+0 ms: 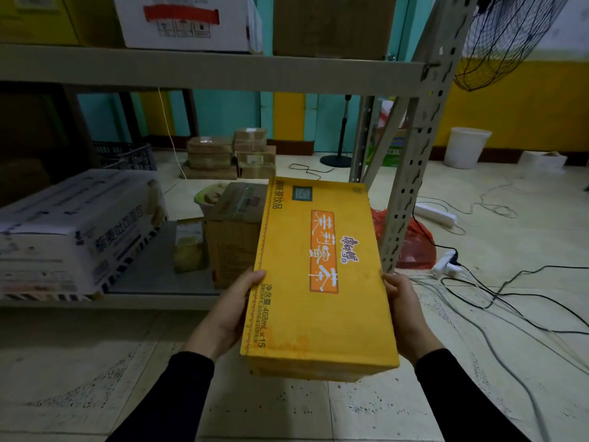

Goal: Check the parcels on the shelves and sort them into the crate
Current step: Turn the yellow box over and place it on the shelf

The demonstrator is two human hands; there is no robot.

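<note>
Gripping a yellow carton (318, 282) at its long sides, left hand (228, 314) and right hand (406, 314) hold it near the shelf (191, 70), fingers curled underneath.

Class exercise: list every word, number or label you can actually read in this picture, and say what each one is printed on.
"468mL×15": yellow box, along its left edge, held between the left hand and right hand.
"茉莉蜜茶": same box, orange panel.
QR code: same box, near the far end; not readable as text.
White box on the lower shelf: blue print, too blurred.
White carton on the upper shelf: symbols, too small.
</note>
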